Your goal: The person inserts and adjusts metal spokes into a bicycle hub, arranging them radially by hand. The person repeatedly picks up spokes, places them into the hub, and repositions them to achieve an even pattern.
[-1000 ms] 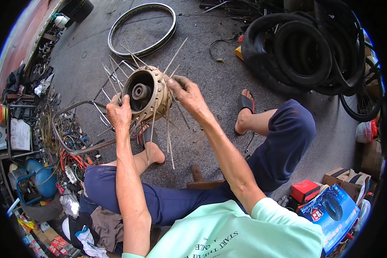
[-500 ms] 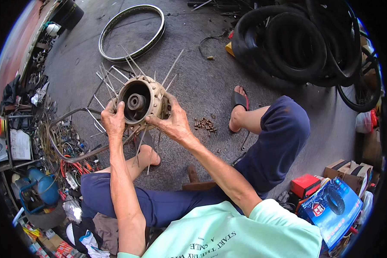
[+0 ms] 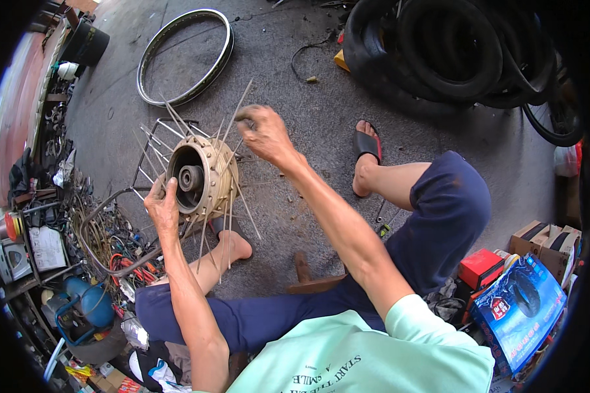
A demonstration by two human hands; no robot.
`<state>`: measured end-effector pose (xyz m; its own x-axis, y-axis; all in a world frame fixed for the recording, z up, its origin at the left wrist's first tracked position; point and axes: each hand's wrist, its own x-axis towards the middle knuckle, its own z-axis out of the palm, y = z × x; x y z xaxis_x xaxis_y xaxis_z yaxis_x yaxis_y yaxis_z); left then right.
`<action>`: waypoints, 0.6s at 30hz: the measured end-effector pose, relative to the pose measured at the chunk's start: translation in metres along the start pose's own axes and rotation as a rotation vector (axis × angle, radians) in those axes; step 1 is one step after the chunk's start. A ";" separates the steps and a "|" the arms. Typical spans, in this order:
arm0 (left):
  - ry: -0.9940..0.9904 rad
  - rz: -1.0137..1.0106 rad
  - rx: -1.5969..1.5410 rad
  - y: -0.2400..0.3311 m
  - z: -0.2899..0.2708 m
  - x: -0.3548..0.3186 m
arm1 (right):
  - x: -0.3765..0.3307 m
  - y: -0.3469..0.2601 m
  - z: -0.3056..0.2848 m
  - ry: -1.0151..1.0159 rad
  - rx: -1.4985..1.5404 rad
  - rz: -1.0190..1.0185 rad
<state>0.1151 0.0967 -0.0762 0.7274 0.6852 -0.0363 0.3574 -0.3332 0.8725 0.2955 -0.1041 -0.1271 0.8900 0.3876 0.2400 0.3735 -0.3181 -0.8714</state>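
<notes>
In front of me a spoked wheel hub (image 3: 227, 175) is tilted so that its hollow drum side faces up and left. My left hand (image 3: 162, 208) grips its near left rim, thumb over the edge. Thin metal spokes (image 3: 248, 208) stick out around the hub at uneven angles. At its upper right my right hand (image 3: 267, 137) is raised with curled fingers, the fingertips at one upright spoke (image 3: 245, 93) and seemingly pinching it. A bare metal wheel rim (image 3: 232, 47) lies on the floor beyond the hub, apart from both hands.
Black tyres (image 3: 403, 85) are heaped at the far right. A metal frame (image 3: 137, 171) lies behind the hub. Tangled cables (image 3: 115, 226) and a blue machine (image 3: 97, 304) crowd the left. Boxes (image 3: 480, 268) stand at the right. A piece of wood (image 3: 314, 285) lies between my legs.
My right hand has let go of the hub's near side and moved up to a spoke. The hub has tipped and turned in my left hand. The view has shifted slightly.
</notes>
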 end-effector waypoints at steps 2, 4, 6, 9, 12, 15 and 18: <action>-0.001 0.005 0.029 0.004 0.001 -0.001 | 0.024 0.010 0.009 -0.083 -0.031 0.020; 0.004 -0.002 0.029 0.003 0.000 -0.002 | 0.042 0.001 0.010 -0.220 0.045 0.320; 0.000 -0.006 0.044 0.005 0.000 -0.002 | 0.039 -0.012 -0.008 -0.044 0.105 0.433; 0.004 -0.027 0.036 0.010 -0.001 -0.001 | 0.008 0.003 -0.011 -0.108 0.043 0.567; -0.002 -0.066 -0.006 0.006 0.000 0.000 | -0.031 0.023 0.009 -0.359 0.046 0.567; -0.005 -0.052 0.006 0.006 0.001 0.001 | -0.042 0.023 0.038 -0.297 -0.004 0.366; -0.002 -0.070 0.000 0.001 -0.001 0.000 | -0.024 0.005 0.039 -0.169 -0.013 0.163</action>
<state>0.1149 0.0975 -0.0746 0.7018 0.7056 -0.0977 0.4072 -0.2848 0.8678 0.2656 -0.0814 -0.1541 0.8828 0.4694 0.0202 0.2324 -0.3988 -0.8871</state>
